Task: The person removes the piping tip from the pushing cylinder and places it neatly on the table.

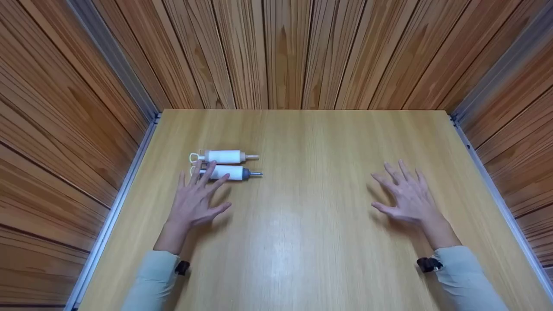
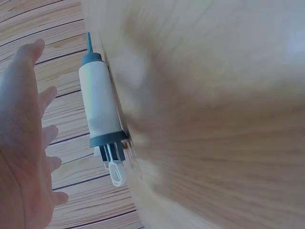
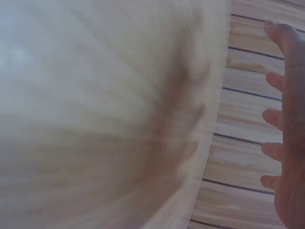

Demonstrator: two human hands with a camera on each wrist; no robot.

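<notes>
Wood-plank walls [image 1: 285,52] and metal rails [image 1: 116,208] frame our glossy bench [image 1: 311,224]; our left hand [image 1: 195,203], near two white tubes [image 1: 236,172], and our right hand [image 1: 408,198] are empty, fingers spread.

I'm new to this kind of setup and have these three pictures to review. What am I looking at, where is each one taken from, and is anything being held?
There is no machine here, just a person's bare left hand and right hand. The wide picture comes from a head-worn camera looking down; the other two come from cameras on the left and right wrists. On the wooden table lie two white tubes with thin nozzles: the pale-collared tube and, nearer the person, the blue-grey-collared tube. Neither hand holds anything: the left hovers by the tubes, fingers spread; the right hovers over bare table.
</notes>
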